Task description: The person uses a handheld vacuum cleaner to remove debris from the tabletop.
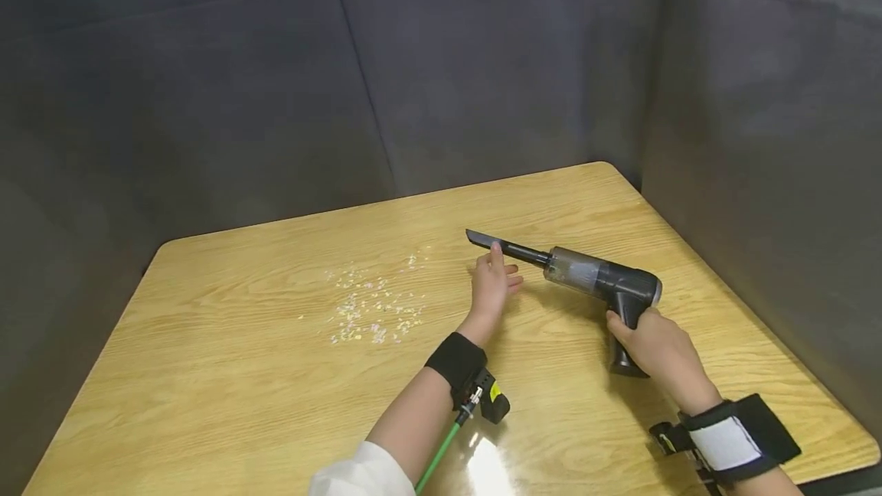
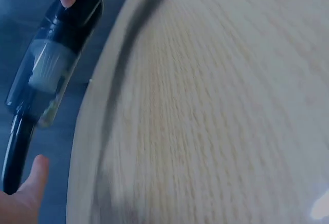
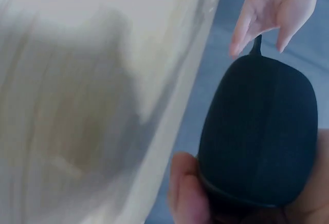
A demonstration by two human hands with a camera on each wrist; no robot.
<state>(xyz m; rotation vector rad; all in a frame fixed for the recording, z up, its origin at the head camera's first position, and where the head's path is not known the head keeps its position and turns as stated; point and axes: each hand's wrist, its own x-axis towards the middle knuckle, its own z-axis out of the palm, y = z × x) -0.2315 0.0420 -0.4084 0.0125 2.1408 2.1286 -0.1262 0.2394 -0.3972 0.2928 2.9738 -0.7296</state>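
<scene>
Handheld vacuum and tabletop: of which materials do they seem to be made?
The handheld vacuum looks like hard plastic: its dark body has a soft sheen, and its clear chamber is see-through. The tabletop shows yellowish wood grain and a bright reflection, so smooth, glossy wood or wood-look laminate; I cannot tell which.

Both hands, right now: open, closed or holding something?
Left hand: open, at the slim black plastic nozzle; contact unclear.
Right hand: holding the black, pistol-shaped plastic handheld vacuum by its handle.

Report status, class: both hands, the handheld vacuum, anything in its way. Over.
Right hand gripping handheld vacuum. Left hand at nozzle, contact unclear. Pale scraps scattered on table; nothing visible between scraps and nozzle.
</scene>
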